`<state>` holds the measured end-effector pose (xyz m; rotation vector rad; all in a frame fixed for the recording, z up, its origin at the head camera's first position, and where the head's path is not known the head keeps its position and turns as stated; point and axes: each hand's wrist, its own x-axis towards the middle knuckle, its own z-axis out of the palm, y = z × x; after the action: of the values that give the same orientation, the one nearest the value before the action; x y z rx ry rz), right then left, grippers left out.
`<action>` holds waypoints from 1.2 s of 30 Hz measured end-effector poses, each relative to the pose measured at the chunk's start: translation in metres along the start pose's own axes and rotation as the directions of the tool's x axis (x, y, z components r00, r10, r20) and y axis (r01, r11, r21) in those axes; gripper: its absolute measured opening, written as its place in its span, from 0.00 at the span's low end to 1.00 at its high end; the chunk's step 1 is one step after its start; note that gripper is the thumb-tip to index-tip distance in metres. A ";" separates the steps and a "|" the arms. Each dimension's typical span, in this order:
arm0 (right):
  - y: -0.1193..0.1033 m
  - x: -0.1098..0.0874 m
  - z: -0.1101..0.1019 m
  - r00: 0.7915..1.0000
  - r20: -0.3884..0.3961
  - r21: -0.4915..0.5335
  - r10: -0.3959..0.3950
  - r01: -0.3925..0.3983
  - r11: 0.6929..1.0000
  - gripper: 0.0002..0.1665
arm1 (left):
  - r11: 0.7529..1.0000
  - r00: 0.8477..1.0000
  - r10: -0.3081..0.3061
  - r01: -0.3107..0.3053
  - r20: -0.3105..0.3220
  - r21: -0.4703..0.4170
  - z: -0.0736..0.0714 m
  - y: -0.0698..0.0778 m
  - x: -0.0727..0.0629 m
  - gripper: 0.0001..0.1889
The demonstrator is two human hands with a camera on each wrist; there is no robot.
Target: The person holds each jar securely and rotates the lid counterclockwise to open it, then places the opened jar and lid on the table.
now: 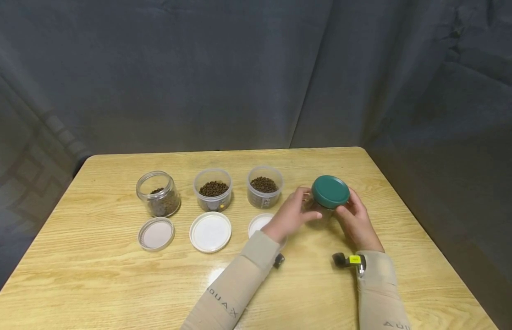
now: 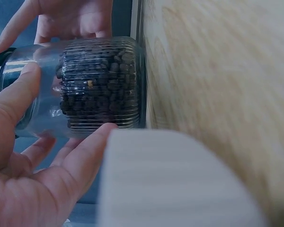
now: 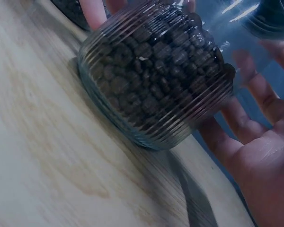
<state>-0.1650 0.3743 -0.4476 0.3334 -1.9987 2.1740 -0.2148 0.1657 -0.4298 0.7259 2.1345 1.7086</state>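
Observation:
Both hands hold a ribbed glass jar [image 2: 97,85] with a green lid [image 1: 331,191] on top, at the right of the table. Dark brown pellets [image 3: 156,71] fill its lower part. My left hand [image 1: 289,214] grips the jar from the left, its thumb against the glass below the lid in the left wrist view. On the other side my right hand [image 1: 358,222] grips it, fingers curved along the glass. Whether the jar's base touches the table is hard to tell.
Left of the hands stand two lidless plastic tubs [image 1: 212,204] [image 1: 264,200] and an open glass jar [image 1: 164,206], each holding brown pellets. In front of them lie two round lids [image 1: 210,232] [image 1: 156,233]; a third lid [image 1: 257,223] is partly behind my left wrist. Dark curtains [image 1: 198,82] hang behind the wooden table [image 1: 95,275].

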 end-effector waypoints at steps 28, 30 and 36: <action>0.004 0.001 -0.001 0.999 -0.010 0.042 -0.036 0.037 0.998 0.37 | 1.000 1.000 -0.006 0.006 0.009 0.024 -0.001 0.000 0.001 0.36; 0.004 0.001 -0.001 0.999 -0.006 0.048 -0.033 0.033 0.998 0.37 | 1.000 1.000 -0.006 0.006 0.012 0.022 -0.001 0.000 0.001 0.36; 0.002 0.000 -0.002 1.000 -0.008 0.075 -0.017 0.018 0.997 0.32 | 0.999 1.000 -0.003 0.003 0.011 0.035 -0.001 0.000 0.001 0.36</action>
<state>-0.1658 0.3765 -0.4494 0.3513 -1.9059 2.2408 -0.2160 0.1650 -0.4297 0.7400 2.1616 1.6659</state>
